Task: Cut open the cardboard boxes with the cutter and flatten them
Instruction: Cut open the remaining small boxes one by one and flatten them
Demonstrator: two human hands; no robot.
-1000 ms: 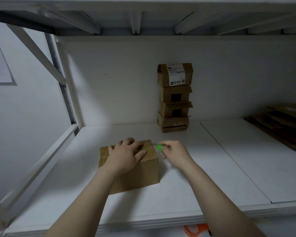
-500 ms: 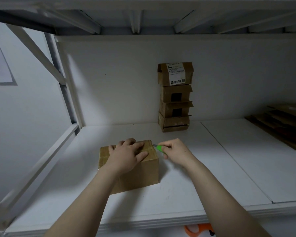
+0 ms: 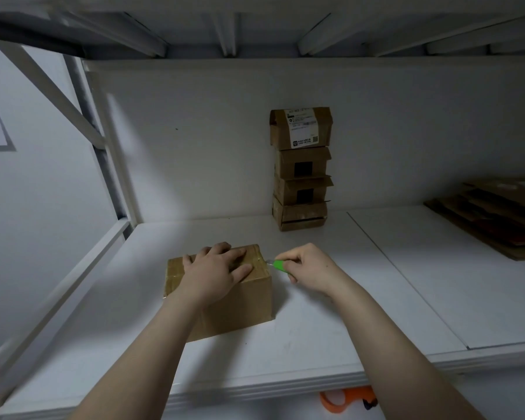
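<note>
One hand (image 3: 215, 275) atop box (image 3: 240, 304), other (image 3: 311, 268) gripping cutter (image 3: 279, 265)

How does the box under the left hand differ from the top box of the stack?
The front box is taped shut; the top stacked box has loose flaps and a white label. The front box lies on the shelf under the left hand, cutter at its edge; the top stacked box sits on three others, untouched. Both are brown cardboard.

cutter (image 3: 278, 265) mostly hidden in right hand (image 3: 309, 271), flattened cardboard (image 3: 497, 213) cut by right edge
</note>
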